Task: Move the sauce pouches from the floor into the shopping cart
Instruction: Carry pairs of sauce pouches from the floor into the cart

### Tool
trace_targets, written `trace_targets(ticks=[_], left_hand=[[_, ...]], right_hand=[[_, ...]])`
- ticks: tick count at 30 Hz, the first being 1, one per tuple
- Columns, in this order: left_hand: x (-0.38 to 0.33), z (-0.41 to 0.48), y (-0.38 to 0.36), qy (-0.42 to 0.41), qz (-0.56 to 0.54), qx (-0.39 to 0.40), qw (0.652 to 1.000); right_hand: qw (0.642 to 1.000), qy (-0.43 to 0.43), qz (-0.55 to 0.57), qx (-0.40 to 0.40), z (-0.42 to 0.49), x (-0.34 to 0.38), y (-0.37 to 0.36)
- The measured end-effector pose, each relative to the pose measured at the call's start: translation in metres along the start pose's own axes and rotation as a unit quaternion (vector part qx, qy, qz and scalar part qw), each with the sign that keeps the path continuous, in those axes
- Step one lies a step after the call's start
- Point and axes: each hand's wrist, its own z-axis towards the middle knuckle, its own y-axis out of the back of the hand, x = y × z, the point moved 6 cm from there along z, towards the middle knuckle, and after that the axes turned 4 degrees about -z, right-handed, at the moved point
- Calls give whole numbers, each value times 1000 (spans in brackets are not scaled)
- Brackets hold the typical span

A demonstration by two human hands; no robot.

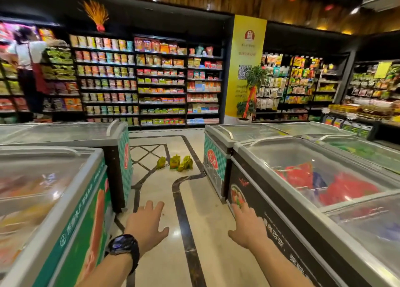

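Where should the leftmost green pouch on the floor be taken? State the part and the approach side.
Likely its top edge, pinched from above: the leftmost pouch seems to stand upright on the floor, with a gap to the middle pouch. Finer shape is too small to tell.

An open floor aisle [160,191] runs between left freezers [65,178] and right freezers [281,178].

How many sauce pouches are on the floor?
3 for sure, in a row on the floor: left pouch, middle pouch, right pouch. A low yellow bit between the last two may be a fourth; too blurry to tell.
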Motion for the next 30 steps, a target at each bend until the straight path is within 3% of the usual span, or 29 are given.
trace_targets(ticks=[13, 30], left_hand=[[112, 278, -34, 37, -2, 23, 999], [237, 673, -121, 13, -25, 85, 996]], right_hand=[[997, 74, -5, 18, 305, 112, -30], [994, 18, 62, 90, 712, 209, -120]])
